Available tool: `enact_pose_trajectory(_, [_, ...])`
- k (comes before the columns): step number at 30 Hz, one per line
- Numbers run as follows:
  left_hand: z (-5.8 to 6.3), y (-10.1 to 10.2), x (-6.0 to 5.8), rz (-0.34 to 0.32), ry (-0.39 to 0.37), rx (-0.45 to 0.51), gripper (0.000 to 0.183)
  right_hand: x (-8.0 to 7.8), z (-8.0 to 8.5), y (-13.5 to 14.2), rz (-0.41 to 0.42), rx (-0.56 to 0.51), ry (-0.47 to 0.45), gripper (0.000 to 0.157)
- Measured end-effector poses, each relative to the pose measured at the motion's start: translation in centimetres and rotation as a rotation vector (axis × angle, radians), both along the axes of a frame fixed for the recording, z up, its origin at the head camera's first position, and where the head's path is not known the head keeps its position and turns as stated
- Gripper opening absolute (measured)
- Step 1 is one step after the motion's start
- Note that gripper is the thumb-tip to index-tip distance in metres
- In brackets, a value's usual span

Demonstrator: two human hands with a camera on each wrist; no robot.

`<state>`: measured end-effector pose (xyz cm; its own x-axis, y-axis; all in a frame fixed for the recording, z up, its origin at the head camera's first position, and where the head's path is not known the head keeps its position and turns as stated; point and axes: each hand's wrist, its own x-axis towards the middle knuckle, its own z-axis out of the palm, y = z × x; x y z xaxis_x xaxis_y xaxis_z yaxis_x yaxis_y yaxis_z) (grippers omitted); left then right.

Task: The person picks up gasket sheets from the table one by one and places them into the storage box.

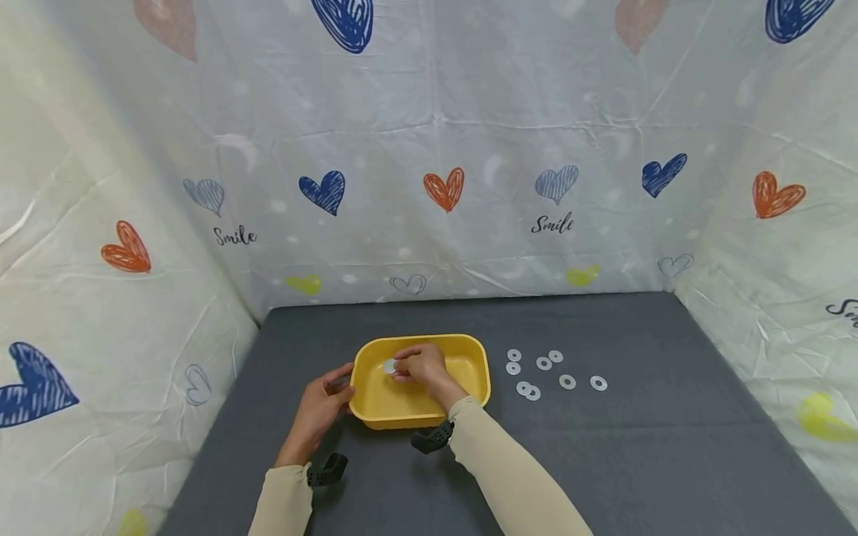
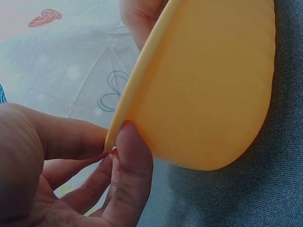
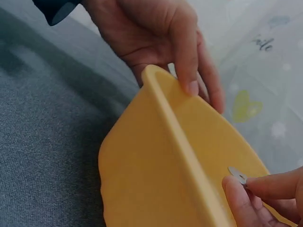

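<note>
A yellow plastic tray (image 1: 382,421) stands on the dark table. At its left end my left hand (image 1: 315,409) pinches the rim between thumb and fingers, as the left wrist view shows beside the tray wall (image 2: 208,94). My right hand (image 1: 429,368) reaches over the front edge into the tray's left half. Its thumb and fingers pinch a flat metal washer (image 3: 236,176), held tilted above the tray floor. In the left wrist view the tray wall hides most of the right hand. Several loose metal washers (image 1: 567,382) lie on the table right of the tray.
Two of the loose washers (image 1: 532,392) overlap near the tray's right side. The grey table (image 1: 643,447) extends to the right. Hanging white sheets (image 1: 496,149) with printed hearts enclose its back and sides. A black band (image 1: 432,438) sits at each wrist.
</note>
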<state>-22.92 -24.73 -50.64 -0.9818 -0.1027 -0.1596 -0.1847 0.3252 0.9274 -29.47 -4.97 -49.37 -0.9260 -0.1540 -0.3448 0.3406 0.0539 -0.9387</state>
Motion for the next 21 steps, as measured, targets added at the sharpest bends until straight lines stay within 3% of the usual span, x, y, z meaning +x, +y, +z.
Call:
enact_pose_trajectory(6, [0.2, -0.3, 0.1, -0.012, 0.017, 0.011, 0.051, 0.1, -0.2, -1.4, -0.023, 0.074, 0.002, 0.01])
enact_pose_trajectory(12, [0.0, -0.8, 1.0, 0.032, -0.002, 0.004, 0.051, 0.3, -0.8, -2.9, 0.039, 0.108, -0.021, 0.01])
enact_pose_trajectory(17, [0.0, -0.1, 0.4, -0.014, 0.008, 0.007, 0.05, 0.3, -1.1, -2.5, -0.021, 0.136, -0.022, 0.01])
enact_pose_trajectory(21, [0.1, 0.1, 0.1, 0.002, 0.015, -0.006, 0.05, 0.1, -1.3, -2.3, 0.01, 0.128, -0.019, 0.011])
